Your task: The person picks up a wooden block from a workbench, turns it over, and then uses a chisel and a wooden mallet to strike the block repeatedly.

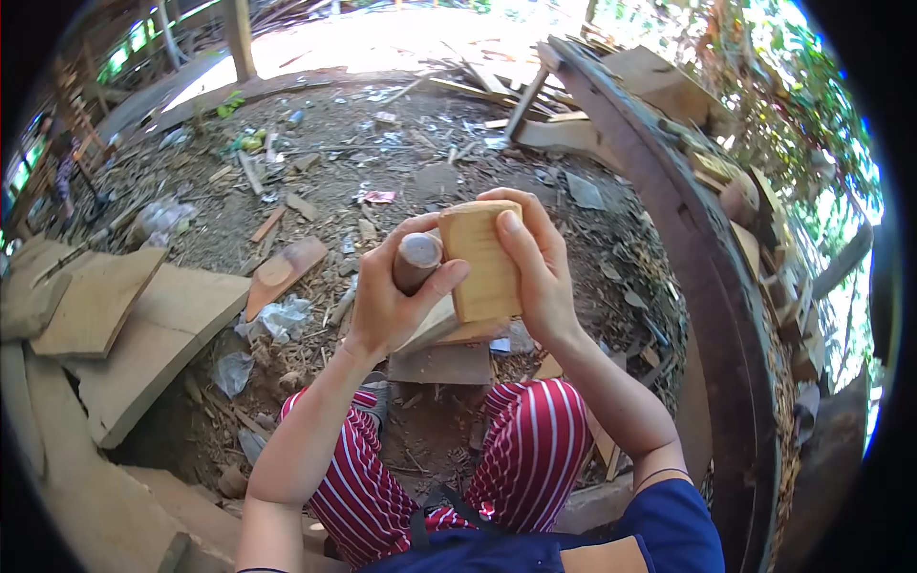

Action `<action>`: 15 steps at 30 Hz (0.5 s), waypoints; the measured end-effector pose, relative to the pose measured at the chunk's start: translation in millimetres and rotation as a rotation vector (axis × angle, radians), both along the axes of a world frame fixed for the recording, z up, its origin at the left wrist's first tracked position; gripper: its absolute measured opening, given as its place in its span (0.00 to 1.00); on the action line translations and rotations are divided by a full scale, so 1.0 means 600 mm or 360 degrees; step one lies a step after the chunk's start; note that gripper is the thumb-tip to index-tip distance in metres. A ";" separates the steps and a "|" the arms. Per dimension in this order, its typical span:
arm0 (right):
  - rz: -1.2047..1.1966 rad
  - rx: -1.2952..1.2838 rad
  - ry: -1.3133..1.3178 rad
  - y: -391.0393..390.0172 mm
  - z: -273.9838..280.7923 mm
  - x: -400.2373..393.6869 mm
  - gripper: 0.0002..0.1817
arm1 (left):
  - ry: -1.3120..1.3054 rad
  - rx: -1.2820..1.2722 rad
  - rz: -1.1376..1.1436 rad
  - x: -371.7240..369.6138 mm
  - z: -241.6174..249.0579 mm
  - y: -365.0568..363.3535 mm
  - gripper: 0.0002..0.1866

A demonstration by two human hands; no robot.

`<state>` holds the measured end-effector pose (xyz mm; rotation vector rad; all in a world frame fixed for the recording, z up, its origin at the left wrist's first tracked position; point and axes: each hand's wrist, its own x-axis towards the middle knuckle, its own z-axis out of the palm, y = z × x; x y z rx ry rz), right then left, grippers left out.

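One squared, yellowish block (480, 267): right grip (546, 277) clasps it, left grip (385, 307) clasps a cylinder (417, 262).

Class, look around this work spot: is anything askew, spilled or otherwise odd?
Yes: a crumpled plastic bag and a pink scrap litter the dirt ground among wood pieces, looking like stray rubbish. The hand-held wood block shows no obvious damage.

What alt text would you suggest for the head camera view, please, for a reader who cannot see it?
Above striped trousers, the person's left hand grips a brown, round-ended rod, while their right hand holds a pale wooden block close beside it. Wood pieces and plastic litter lie on the ground around them.
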<state>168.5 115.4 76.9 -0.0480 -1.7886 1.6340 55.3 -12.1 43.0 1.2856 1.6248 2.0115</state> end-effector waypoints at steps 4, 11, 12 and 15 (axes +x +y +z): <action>0.0112 -0.0036 -0.0046 -0.005 -0.010 -0.036 0.17 | -0.0025 0.0043 0.0174 -0.011 0.001 -0.012 0.22; 0.0167 0.0223 -0.0183 -0.008 -0.030 -0.075 0.19 | -0.0578 0.0123 0.0145 -0.039 -0.005 -0.018 0.10; 0.0178 0.0189 -0.0256 -0.009 -0.032 -0.075 0.19 | -0.0588 0.0110 0.0137 -0.040 -0.009 -0.014 0.10; 0.0474 -0.0379 -0.0339 -0.001 -0.045 -0.079 0.21 | -0.0683 0.0182 0.0235 -0.038 -0.017 0.001 0.11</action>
